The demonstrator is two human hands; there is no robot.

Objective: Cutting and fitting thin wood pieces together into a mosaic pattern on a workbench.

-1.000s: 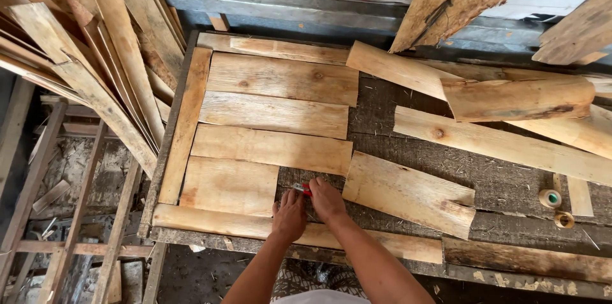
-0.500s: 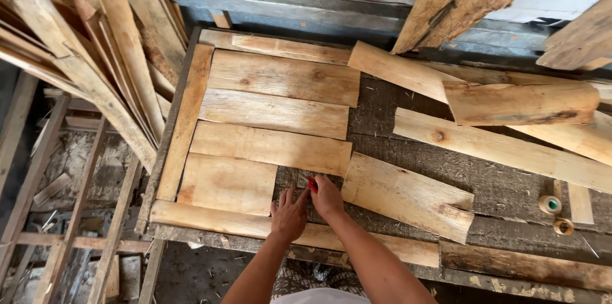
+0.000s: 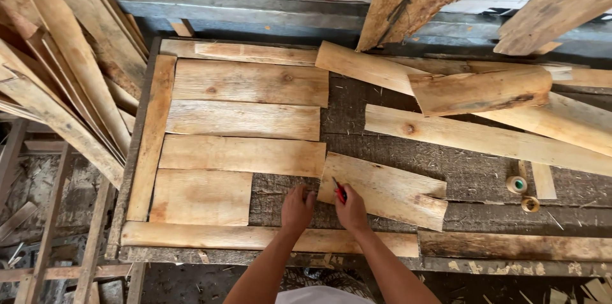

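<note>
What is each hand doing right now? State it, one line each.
Left hand: fingers curled, resting on the workbench, holding nothing visible.
Right hand: grip closed on a red pencil, on the angled plank.

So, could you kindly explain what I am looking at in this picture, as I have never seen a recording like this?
There is no machine here: the picture comes from a camera worn on a person's head, looking down at their two bare hands. Below them is a rough, dark workbench. On its left part, pale wooden boards lie side by side in rows, framed by long strips. More loose boards lie to the right, and two small rolls of tape sit near the right edge. The left hand rests on the bench beside a short slanted board. The right hand presses on that board's near corner and holds a small red marker or pencil; which one is hard to tell.
</note>
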